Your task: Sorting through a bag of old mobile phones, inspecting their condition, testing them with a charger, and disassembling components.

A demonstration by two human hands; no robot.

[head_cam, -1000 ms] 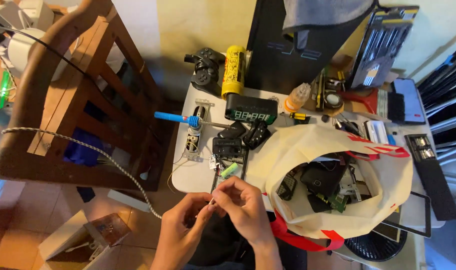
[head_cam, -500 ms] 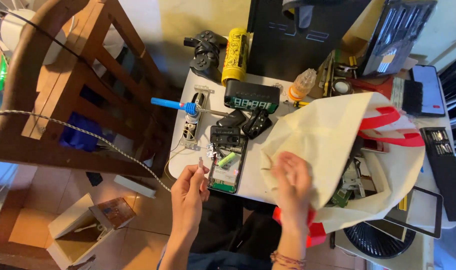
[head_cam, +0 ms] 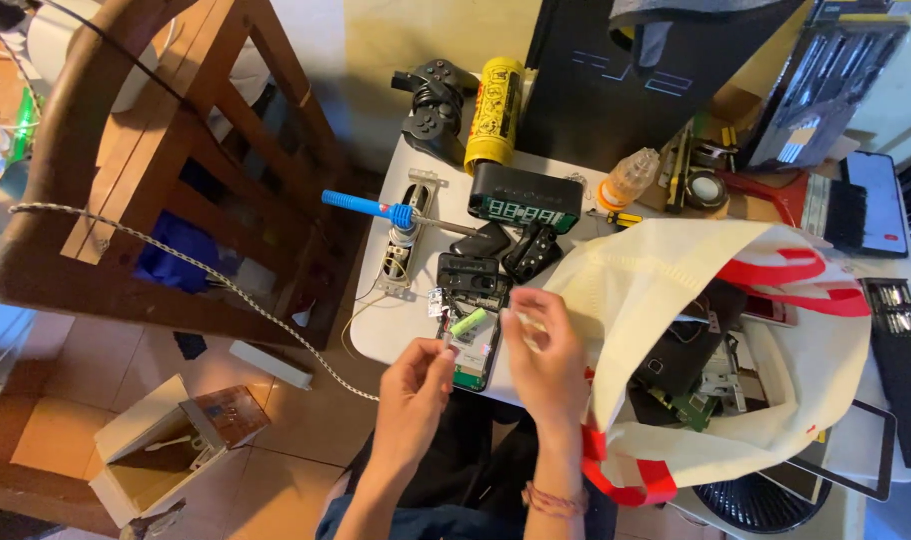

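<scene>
My left hand (head_cam: 416,385) hovers at the table's front edge, fingers pinched on a small thin piece I cannot identify. My right hand (head_cam: 548,360) is beside it, fingertips closed on a small pale piece. Just beyond both hands lies an opened black device with a green battery (head_cam: 471,330). Right of my right hand sits a cream tote bag with red handles (head_cam: 676,270), with circuit boards and dark parts inside.
On the white table (head_cam: 376,335) are a blue-handled soldering iron (head_cam: 371,208), a black digital clock (head_cam: 526,197), a yellow can (head_cam: 494,112), a game controller (head_cam: 433,95) and a black console (head_cam: 626,80). A wooden chair (head_cam: 146,170) stands left, with a cardboard box (head_cam: 166,450) on the floor.
My right hand has come out of the tote bag and moved left to meet my left hand over the opened device. The left hand has stayed by the table edge.
</scene>
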